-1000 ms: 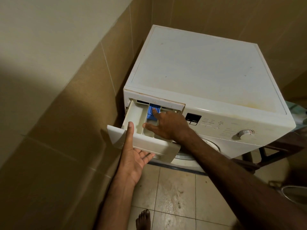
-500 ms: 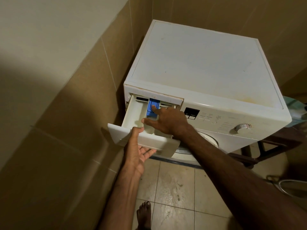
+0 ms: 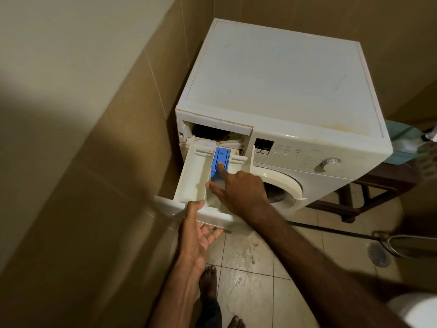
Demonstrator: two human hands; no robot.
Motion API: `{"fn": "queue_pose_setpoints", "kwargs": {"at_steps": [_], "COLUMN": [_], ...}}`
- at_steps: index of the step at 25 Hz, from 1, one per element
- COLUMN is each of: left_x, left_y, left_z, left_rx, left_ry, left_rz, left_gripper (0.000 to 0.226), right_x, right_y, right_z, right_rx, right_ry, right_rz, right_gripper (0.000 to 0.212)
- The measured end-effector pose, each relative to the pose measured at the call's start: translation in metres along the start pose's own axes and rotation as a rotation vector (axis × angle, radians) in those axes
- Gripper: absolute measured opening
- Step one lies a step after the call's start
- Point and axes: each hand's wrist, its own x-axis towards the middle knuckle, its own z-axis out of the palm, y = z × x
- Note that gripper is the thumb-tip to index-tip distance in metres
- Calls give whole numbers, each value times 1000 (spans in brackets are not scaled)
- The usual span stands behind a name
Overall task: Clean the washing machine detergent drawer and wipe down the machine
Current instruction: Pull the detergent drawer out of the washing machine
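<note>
White plastic fills the middle of the frame: the detergent drawer (image 3: 191,185) juts far out of its slot at the upper left corner of the washing machine (image 3: 283,91), slanting toward the lower left of the picture. Behind it the open slot (image 3: 217,132) shows dark, with brownish staining along its edges.

My left hand (image 3: 196,237) comes up from the bottom centre, palm turned upward beneath the drawer's front panel. The thumb (image 3: 196,207) hooks over the panel's top edge while the fingers curl underneath it, so I grip the panel between thumb and fingers. The forearm runs straight down to the lower edge of the frame.

My right hand (image 3: 238,192) reaches in from the lower right, the arm crossing the frame on a long diagonal. Its index finger (image 3: 221,170) is stretched out straight and presses its tip on the blue insert (image 3: 221,159) in the drawer's middle compartment. The thumb (image 3: 212,187) sticks out to the left and rests against the divider wall next to it. The other fingers are folded under, and I cannot tell what they touch.

Right of the drawer sit the small dark display (image 3: 263,144) and the round dial (image 3: 329,162); the door rim (image 3: 290,185) curves below them. My bare foot (image 3: 208,280) stands on the tiled floor (image 3: 248,256) at bottom centre.
</note>
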Motion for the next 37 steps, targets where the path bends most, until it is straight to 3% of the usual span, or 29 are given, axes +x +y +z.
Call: {"fn": "queue_pose_setpoints", "kwargs": {"at_steps": [7,10,12,14,17,21,24,28,32,35,37], "left_x": [-46,-66,-77,-88,-107,-127,-142,-166,-179,-193,-201], "left_y": [-17,-24,-31,-40,-55,-74,-93,-124,-155,-171,-182], "left_z": [37,63,80,94,109,128,143,164,177,186,194], "left_rx": [149,192,229,261,336,423,526,714,1062,1396,1526], "left_ry": [-103,-180,-233,-267,-345,-434,-532,-712,-878,-1020,-1048], "left_rz": [16,-25,-61,-111,-163,-253,-333,-420,-467,-475,-458], "left_gripper": [73,55,50,51,62,67,65,68,90,76,77], "right_x": [-69,-109,-140,-172,-206,-250,-287,-331,-384,-429,-463], "right_y": [53,89,114,136,166,187,196,202,205,208,209], "right_z": [-19,-30,-34,-39,-29,-27,-11,9,26,46,55], "right_rx": [127,222,425,643,929,1428,1622,1607,1557,1521,1469], "right_ry": [136,352,532,609,516,315,343,586,771,872,942], "right_rz": [145,234,379,580,832,882,917,1041,1288,1423,1506], "right_gripper": [68,57,46,38,41,50,40,31,24,36,32]}}
